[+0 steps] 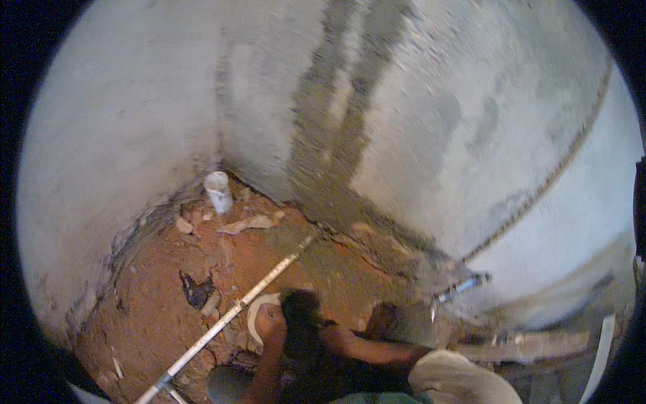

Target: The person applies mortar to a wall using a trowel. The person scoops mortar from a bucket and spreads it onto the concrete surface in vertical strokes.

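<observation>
My left hand (272, 322) is low in the middle, beside a pale curved band (254, 318) whose kind I cannot make out. My right forearm reaches in from a pale rolled sleeve (464, 378), and my right hand (330, 334) is close to the left one. Deep shadow and blur hide the fingers of both hands. A dark shape (300, 311) lies just beyond them, too dim to name. Left of my hands, a long thin pale pipe (245, 299) runs diagonally over reddish soil, with a branch near its lower end.
A short white pipe (219, 196) sticks up from the soil in the wall corner, near broken stones (247, 225). A black scrap (196, 289) lies left of the long pipe. At right are a bluish pipe piece (460, 289), a plank (531, 347) and a white strip (599, 357).
</observation>
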Available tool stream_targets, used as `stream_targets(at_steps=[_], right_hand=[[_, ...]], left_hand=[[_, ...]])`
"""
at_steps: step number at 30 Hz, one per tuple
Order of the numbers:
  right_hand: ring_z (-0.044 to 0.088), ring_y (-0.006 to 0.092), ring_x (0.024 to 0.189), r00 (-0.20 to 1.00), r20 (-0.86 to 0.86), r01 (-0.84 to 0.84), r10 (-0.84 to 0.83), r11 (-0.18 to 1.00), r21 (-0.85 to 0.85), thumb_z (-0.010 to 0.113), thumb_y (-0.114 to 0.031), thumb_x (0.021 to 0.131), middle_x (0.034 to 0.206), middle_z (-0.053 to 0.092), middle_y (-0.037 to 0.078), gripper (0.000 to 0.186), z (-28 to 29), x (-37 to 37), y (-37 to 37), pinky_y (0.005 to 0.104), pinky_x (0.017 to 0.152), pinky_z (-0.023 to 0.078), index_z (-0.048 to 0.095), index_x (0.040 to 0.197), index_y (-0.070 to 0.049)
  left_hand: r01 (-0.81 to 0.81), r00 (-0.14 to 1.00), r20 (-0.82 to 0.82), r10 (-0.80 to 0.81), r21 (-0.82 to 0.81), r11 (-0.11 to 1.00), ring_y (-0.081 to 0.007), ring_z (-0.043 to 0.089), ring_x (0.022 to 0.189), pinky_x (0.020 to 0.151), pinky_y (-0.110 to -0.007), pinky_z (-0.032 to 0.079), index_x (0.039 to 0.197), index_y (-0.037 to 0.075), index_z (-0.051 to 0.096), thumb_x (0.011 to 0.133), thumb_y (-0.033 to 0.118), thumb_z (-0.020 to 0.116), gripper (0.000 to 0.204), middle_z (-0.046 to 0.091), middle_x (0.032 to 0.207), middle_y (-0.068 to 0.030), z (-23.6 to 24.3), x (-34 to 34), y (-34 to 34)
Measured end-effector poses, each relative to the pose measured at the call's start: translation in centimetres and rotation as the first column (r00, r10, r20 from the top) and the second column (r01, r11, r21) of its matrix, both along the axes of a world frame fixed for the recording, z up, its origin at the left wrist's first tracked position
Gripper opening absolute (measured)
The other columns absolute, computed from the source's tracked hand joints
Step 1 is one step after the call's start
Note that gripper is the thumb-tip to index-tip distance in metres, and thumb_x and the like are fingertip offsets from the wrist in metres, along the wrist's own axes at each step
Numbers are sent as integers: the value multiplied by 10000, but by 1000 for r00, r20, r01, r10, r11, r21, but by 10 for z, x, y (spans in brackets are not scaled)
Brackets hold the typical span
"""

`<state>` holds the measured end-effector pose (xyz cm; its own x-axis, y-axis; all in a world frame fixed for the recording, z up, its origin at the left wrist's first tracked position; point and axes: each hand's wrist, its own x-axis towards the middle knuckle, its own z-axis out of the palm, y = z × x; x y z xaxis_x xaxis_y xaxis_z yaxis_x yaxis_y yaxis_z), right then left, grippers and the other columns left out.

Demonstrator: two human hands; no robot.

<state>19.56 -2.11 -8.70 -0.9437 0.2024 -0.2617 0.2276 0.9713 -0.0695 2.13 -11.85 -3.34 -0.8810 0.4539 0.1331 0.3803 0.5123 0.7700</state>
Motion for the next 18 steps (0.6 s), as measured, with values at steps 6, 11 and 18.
stream_targets(at_steps=[6,11,18], right_hand=[[617,275,584,989,-115,-104,98,993,-51,555,-177,701,649,632,116,141,-76,16,11,424,507,487,645,710,-69],[621,330,591,952,100,307,-291,902,-304,567,-200,749,655,631,152,182,-38,10,11,455,523,496,632,709,-35],[601,367,721,949,-277,-123,-152,631,-766,532,-334,818,783,615,208,337,-105,32,2,456,667,482,592,762,-8]], left_hand=[[40,999,-34,-33,214,976,-181,404,558,540,-343,362,649,-15,480,863,221,558,328,478,585,-105,-25,-22,-14],[113,989,67,-134,250,962,-142,373,558,537,-316,356,648,5,453,863,213,570,321,425,565,-42,-24,-11,-2],[187,982,-69,-175,252,950,-109,334,568,531,-286,334,586,16,410,876,187,551,364,377,564,-2,-11,-9,10]])
